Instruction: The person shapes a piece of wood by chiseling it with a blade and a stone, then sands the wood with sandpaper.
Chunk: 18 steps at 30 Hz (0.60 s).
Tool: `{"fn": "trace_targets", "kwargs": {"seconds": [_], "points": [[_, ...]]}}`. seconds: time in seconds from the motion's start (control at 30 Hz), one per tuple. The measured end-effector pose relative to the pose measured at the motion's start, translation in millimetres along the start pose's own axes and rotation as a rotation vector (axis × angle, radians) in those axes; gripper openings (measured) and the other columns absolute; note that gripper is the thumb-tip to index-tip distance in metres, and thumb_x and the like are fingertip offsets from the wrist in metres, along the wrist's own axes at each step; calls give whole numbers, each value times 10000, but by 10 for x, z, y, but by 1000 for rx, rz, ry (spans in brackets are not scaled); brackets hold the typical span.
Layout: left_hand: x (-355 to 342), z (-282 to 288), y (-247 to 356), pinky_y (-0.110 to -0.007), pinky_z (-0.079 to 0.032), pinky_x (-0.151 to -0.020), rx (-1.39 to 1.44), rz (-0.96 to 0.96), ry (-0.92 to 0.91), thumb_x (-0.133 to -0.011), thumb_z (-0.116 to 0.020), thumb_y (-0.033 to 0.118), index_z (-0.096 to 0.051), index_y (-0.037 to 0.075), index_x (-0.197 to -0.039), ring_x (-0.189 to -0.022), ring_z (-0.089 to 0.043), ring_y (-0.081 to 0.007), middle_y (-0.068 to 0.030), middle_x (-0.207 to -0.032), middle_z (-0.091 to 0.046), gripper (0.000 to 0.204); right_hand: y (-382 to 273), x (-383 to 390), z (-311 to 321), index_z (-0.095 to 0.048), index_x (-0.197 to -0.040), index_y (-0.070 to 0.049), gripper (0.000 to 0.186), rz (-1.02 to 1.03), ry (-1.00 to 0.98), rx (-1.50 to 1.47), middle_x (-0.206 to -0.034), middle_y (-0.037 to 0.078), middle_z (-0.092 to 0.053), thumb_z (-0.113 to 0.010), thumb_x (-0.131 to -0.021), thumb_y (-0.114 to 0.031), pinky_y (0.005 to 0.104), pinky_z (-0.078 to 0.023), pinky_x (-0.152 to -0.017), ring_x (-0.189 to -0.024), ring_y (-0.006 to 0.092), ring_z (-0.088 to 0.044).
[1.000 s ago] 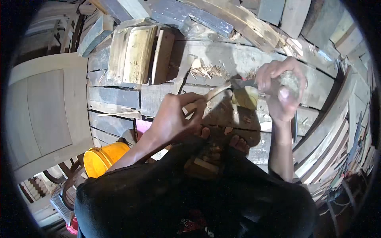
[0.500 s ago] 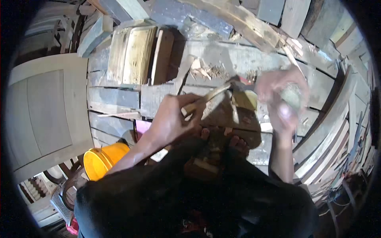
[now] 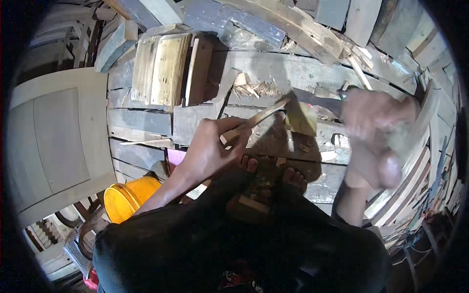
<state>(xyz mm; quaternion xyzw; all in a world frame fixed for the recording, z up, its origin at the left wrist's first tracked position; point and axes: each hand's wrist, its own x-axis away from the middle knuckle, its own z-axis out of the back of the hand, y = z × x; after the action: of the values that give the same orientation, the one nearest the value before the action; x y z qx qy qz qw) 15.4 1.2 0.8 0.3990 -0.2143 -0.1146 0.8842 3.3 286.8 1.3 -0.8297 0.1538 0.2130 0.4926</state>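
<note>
My left hand [image 3: 212, 146] is closed around a narrow strip of pale wood [image 3: 266, 112], which slants up and right from the fingers. On the right, my right hand [image 3: 376, 117] is smeared by motion. It grips a large knife, whose dark blade [image 3: 320, 101] reaches left so that its end lies close by the strip's far tip; I cannot tell if they touch. Much of the handle is hidden or blurred. Below the blade sits a yellowish block [image 3: 300, 119] on the plank floor, partly in shadow. Wood chips and shavings [image 3: 266, 89] lie just beyond the strip.
Short thick boards [image 3: 166, 68] stand at the far left, with a pale panel [image 3: 58, 141] beside them. A yellow bucket [image 3: 128, 198] is near my left forearm. Long timbers [image 3: 293, 24] lie at the back, and stacked strips [image 3: 415, 176] line the right. My bare feet [image 3: 295, 178] are below the block.
My right hand has moved to the right, and the knife's dark blade now shows plainly. My left hand and the wood strip have stayed almost in place.
</note>
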Motion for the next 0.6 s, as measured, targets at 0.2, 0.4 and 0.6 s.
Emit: {"fn": "trace_targets", "kwargs": {"seconds": [0.2, 0.4, 0.6], "points": [[-117, -26, 35, -354, -585, -684, 8, 11, -63, -860, -725, 43, -747, -47, -1111, -741, -767, -285, -208, -930, -772, 268, 149, 172, -126, -566, -999, -54, 434, -12, 62, -8, -775, 64, -617, -763, -820, -397, 275, -476, -600, -604, 154, -555], [-9, -38, -73, -378, -587, -715, 32, -11, -6, -864, -724, 52, -749, -48, -1109, -781, -770, -329, -233, -936, -764, 265, 276, 197, 6, -557, -1037, -16, 349, -144, 96, 38, -803, 100, -613, -727, -874, -274, 312, -481, -599, -663, 161, -567], [-67, -6, 21, -374, -588, -715, 43, 28, -10, -866, -731, 57, -747, -56, -1091, -763, -771, -315, -230, -903, -764, 252, 224, 247, -73, -567, -1069, -25, 389, 0, 29, 98, -768, 72, -604, -735, -839, -290, 299, -463, -564, -616, 160, -552]]}}
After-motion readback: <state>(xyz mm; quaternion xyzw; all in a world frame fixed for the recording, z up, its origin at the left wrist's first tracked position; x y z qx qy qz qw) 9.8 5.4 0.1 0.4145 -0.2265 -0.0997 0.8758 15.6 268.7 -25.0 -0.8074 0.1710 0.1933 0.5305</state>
